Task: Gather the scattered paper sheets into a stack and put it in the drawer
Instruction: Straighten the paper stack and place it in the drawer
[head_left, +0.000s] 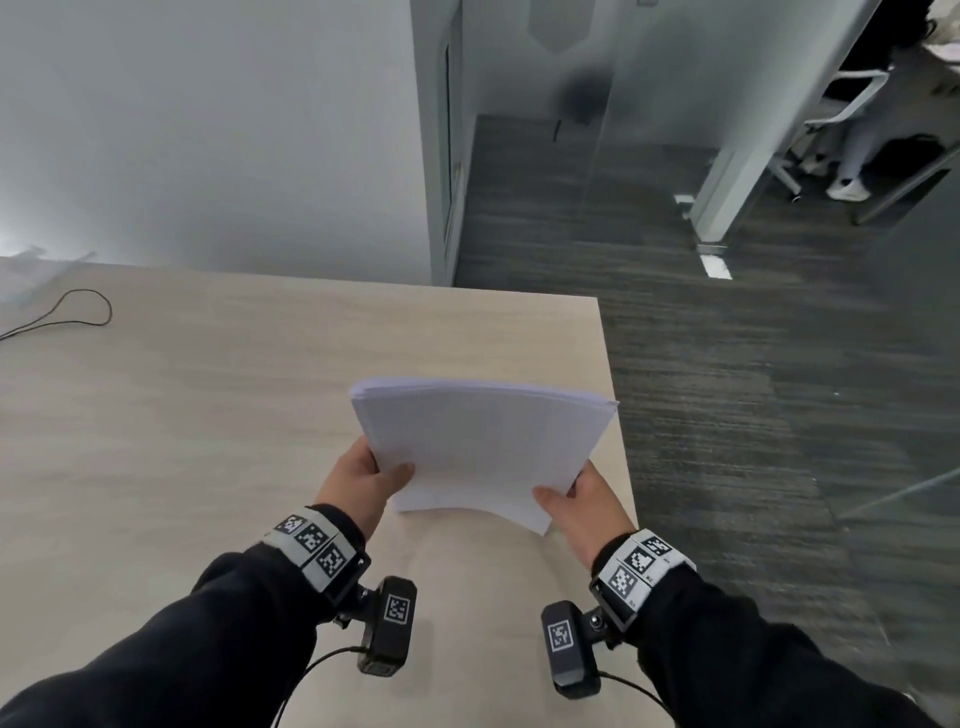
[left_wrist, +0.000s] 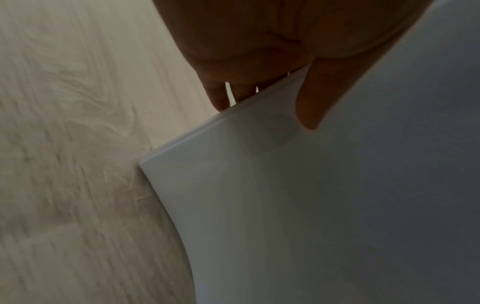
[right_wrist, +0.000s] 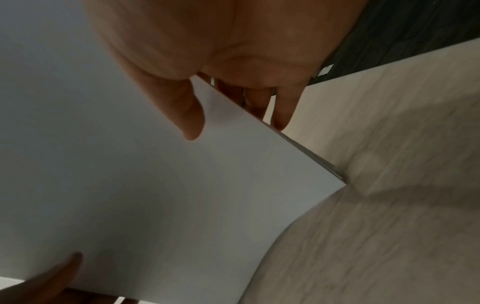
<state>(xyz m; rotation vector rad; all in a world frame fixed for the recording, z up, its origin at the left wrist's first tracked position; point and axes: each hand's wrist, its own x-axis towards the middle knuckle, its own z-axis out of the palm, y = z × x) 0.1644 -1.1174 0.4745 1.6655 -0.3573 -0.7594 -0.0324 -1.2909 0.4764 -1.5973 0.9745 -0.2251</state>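
Both hands hold one gathered paper stack (head_left: 480, 449) lifted off the light wood desk (head_left: 208, 415), over the desk's right part near its edge. The left hand (head_left: 363, 480) takes the stack's corner at about 7 o'clock, its grip closed on the paper, thumb on top and fingers (left_wrist: 219, 96) underneath. The right hand (head_left: 584, 506) takes the corner at about 5 o'clock in the same closed grip, thumb on the top sheet, fingers (right_wrist: 283, 109) below. The stack bows slightly between them, its far edge toward 12 o'clock. A thin black cable (head_left: 78, 312) loops on the desk at about 10 o'clock, well apart. Dark carpet floor (head_left: 753, 364) lies beyond the desk's right edge.
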